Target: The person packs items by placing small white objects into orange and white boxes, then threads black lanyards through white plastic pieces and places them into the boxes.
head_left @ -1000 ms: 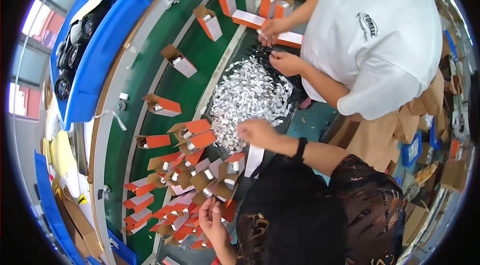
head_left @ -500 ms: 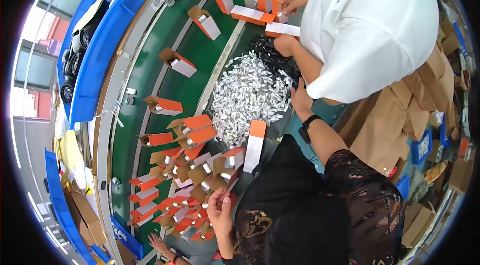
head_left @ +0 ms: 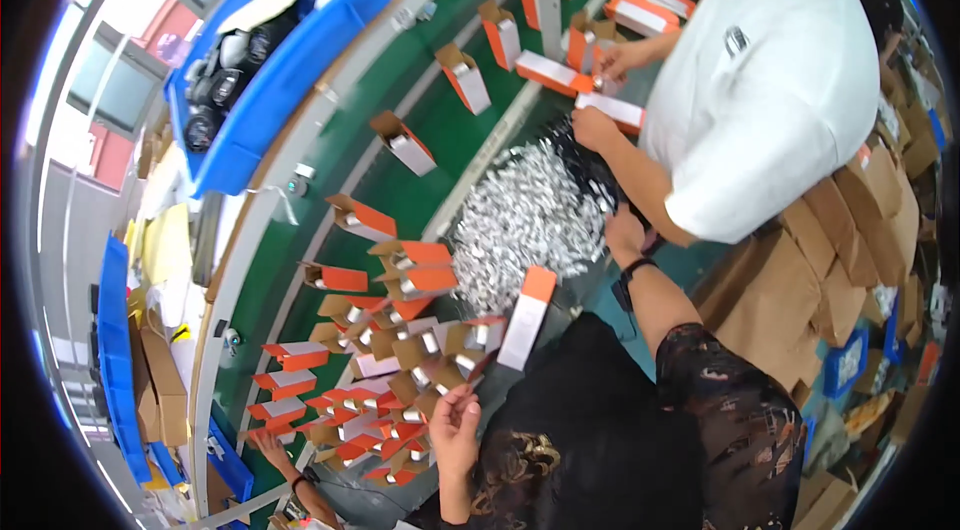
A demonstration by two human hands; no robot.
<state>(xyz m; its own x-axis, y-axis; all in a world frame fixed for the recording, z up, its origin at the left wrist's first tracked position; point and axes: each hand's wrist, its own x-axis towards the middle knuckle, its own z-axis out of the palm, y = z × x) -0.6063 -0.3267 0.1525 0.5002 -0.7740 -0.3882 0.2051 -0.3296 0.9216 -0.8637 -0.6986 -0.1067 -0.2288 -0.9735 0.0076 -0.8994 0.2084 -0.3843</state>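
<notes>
My right hand (head_left: 622,228), with a black watch on its wrist, reaches to the right edge of a heap of small silver packets (head_left: 520,220) and sits close to a co-worker's forearm. Its fingers are hidden, so its hold cannot be told. My left hand (head_left: 455,422) is raised with fingers apart at the near edge of a pile of open orange-and-white cartons (head_left: 400,370), holding nothing. One long white carton with an orange end (head_left: 524,318) lies between my hands, against my black clothing.
A co-worker in a white shirt (head_left: 770,80) handles a carton beside the heap. Single cartons stand spaced along the green conveyor (head_left: 350,130). A blue bin (head_left: 290,60) holds dark parts at the far side. Another person's hand (head_left: 272,448) shows at lower left. Brown bags hang at right.
My right hand has moved from the near side of the silver heap to its far right edge. The long carton stays where it lay. My left hand has barely shifted.
</notes>
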